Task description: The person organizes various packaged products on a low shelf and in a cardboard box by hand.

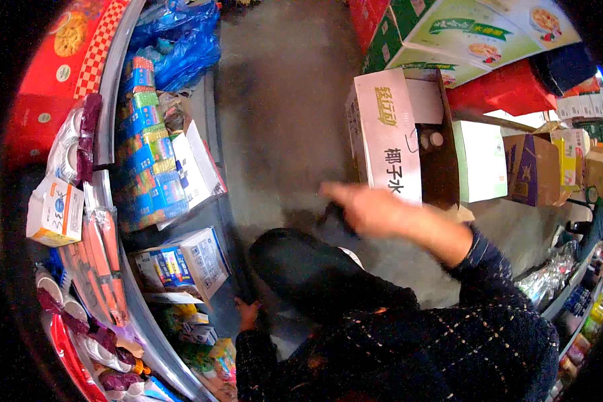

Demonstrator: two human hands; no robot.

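Note:
My right hand [365, 209] reaches forward above the grey floor, just left of a pink-and-white carton [386, 127]. It is smeared by motion. Something dark shows under its fingers, and I cannot make out whether it is held. Low at the left, my left hand [246, 315] is at the dark edge of the lower shelf, near an open carton [211, 261] of small blue-and-white packs. Its fingers are small and partly hidden, so their grip is unclear. My dark-clothed knee [305, 271] lies between the two hands.
Colourful small packs [151, 161] are stacked on the left shelf beside a blue plastic bag [181, 43]. A white-and-orange box [55, 211] sits higher up. On the right stand an open carton with bottles [435, 139], a purple-and-brown carton [532, 169] and large green-and-white cartons [476, 37].

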